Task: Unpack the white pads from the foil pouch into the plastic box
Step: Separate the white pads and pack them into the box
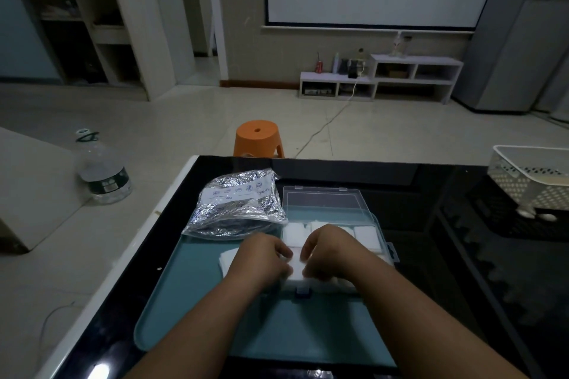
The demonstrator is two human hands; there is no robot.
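Note:
A clear plastic box (380,234) sits open on a teal tray (191,301), its lid (323,201) tipped back. Several white pads (365,235) lie inside it. My left hand (261,258) and right hand (329,252) meet over the box's front left part, fingers curled onto a white pad (296,264) between them. A crinkled silver foil pouch (237,203) lies left of the box, its mouth toward me. A small pile of white pads (227,258) shows on the tray, partly hidden under my left hand.
The tray rests on a glossy black table (462,286) with a white left edge. A white perforated basket (532,178) stands at the table's far right. On the floor beyond are an orange stool (257,138) and a large water bottle (103,169).

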